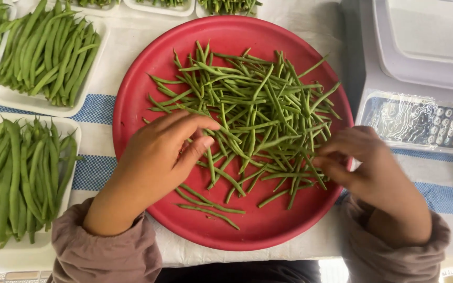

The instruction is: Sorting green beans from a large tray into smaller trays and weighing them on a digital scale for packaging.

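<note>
I look down on a bench (pixel 106 52) covered with a white cloth that has blue checked stripes. A big round red tray (pixel 148 78) sits in the middle and carries a loose heap of thin green beans (pixel 258 115). Left of it I see white foam trays (pixel 87 94) packed with neat rows of beans, one above the other, and more trays line the far edge. To the right stands a white weighing scale (pixel 420 78) with a keypad under clear plastic film.

My left hand (pixel 158 157) lies palm down over the left part of the heap, its grip loosely curled with thumb and fingertips pinching at a few beans. My right hand (pixel 368 167) comes in over the tray's right rim, its grip closed around the ends of several beans at the heap's edge. Both wrists wear mauve sleeves (pixel 106 251).

The near part of the tray is mostly bare red, with only a few stray beans (pixel 211 207). The scale stands just beside the tray's right rim, and the foam trays lie close on the left.
</note>
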